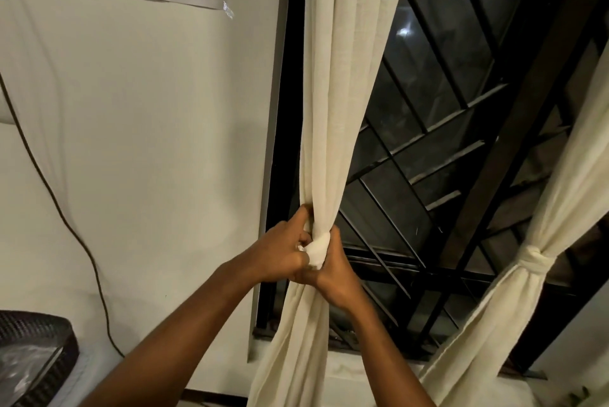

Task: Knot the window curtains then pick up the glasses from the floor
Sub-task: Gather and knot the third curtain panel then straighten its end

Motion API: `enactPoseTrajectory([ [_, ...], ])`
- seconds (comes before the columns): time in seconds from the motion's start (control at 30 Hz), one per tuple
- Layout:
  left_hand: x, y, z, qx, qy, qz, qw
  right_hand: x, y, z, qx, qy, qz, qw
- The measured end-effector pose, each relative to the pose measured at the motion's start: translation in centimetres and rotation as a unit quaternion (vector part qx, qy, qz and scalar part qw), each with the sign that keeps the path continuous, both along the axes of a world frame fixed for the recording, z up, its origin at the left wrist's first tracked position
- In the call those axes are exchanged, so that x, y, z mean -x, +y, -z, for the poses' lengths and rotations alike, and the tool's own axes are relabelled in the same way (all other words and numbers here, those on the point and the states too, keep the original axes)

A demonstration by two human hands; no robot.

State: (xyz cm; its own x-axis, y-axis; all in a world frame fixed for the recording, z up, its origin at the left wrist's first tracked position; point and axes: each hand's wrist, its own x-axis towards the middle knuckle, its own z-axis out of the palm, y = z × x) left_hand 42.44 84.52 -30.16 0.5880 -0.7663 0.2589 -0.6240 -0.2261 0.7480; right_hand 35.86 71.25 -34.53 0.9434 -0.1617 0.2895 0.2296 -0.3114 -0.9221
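A: In the head view, what is being grasped?
B: The left hand [281,250] and the right hand [334,271] both clutch the knot [319,246] of the left curtain [333,103], at the left edge of the window [445,93].
A: The right curtain [530,261]?
B: It hangs already knotted, untouched.

Centre curtain [342,77]: cream, sheer, hanging from top of frame, gathered narrow at lower centre, half-formed knot [319,248] there, tail fanning to bottom edge. Right curtain [487,334]: cream, at right edge, tied knot [534,260] at lower right, tail slanting down-left.
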Motion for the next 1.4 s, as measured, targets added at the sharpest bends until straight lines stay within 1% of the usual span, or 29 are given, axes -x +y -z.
enactPoseTrajectory([
  [0.07,0.6,0.0,0.7,0.028,0.015,-0.003,0.999,0.0,-0.3,0.8,0.004,0.000,0.023,1.000],
  [0.13,1.2,-0.2,1.4,0.030,0.017,-0.013,0.999,0.0,-0.4,1.3,0.009,-0.004,0.044,0.999],
  [0.27,0.1,-0.7,1.3,-0.009,-0.019,-0.009,1.000,-0.4,-0.2,1.4,0.009,-0.006,0.034,0.999],
  [0.33,0.1,-0.7,1.3,0.002,-0.050,-0.026,0.998,-0.7,-0.4,1.7,0.003,-0.008,0.045,0.999],
  [0.37,0.4,-0.6,1.4,0.033,-0.070,-0.057,0.995,-0.7,-0.5,1.8,0.001,-0.006,0.056,0.998],
  [0.4,0.7,-0.5,2.0,0.083,-0.087,-0.103,0.987,-0.6,-0.6,1.8,0.001,-0.002,0.071,0.997],
  [0.43,1.0,-0.4,2.8,0.149,-0.097,-0.157,0.972,-0.5,-0.7,1.8,0.004,0.002,0.088,0.996],
  [0.47,1.2,-0.4,3.7,0.213,-0.091,-0.210,0.950,-0.6,-0.8,1.8,0.009,0.009,0.105,0.994],
  [0.5,1.5,-0.4,4.6,0.258,-0.067,-0.252,0.930,-0.6,-0.9,2.0,0.014,0.016,0.120,0.993],
  [0.53,1.5,-0.6,5.7,0.277,-0.036,-0.277,0.920,-0.6,-0.9,2.3,0.021,0.021,0.130,0.991],
  [0.57,1.4,-0.8,7.0,0.265,-0.006,-0.284,0.921,-0.6,-0.9,2.7,0.028,0.024,0.135,0.990],
  [0.63,1.7,-1.1,10.0,0.204,0.053,-0.256,0.943,-0.7,-0.8,3.4,0.047,0.036,0.134,0.989],
  [0.67,1.9,-1.3,11.5,0.175,0.067,-0.236,0.953,-0.7,-0.9,3.8,0.054,0.046,0.131,0.989],
  [0.73,2.2,-1.5,13.8,0.146,0.057,-0.225,0.962,-0.7,-1.1,4.4,0.059,0.066,0.119,0.989],
  [0.87,2.5,-2.0,15.7,0.134,0.005,-0.288,0.948,-0.5,-1.6,5.7,0.041,0.088,0.086,0.992],
  [0.93,2.4,-2.4,15.7,0.115,-0.008,-0.288,0.951,-0.6,-1.7,6.1,0.018,0.095,0.095,0.991],
  [1.0,2.1,-2.9,15.7,0.097,0.012,-0.261,0.960,-1.1,-1.7,6.3,0.009,0.093,0.109,0.990],
  [1.07,1.7,-3.3,15.5,0.091,0.058,-0.241,0.965,-1.5,-1.5,6.4,0.015,0.092,0.120,0.988],
  [1.23,0.7,-3.8,15.5,0.115,0.132,-0.244,0.954,-2.2,-1.4,6.5,0.029,0.097,0.147,0.984],
  [1.3,0.4,-3.5,16.1,0.101,0.141,-0.240,0.955,-2.3,-1.6,6.9,0.036,0.117,0.158,0.980],
  [1.4,-0.1,-3.4,17.5,0.071,0.133,-0.229,0.962,-2.7,-2.0,8.3,0.066,0.159,0.168,0.971],
])
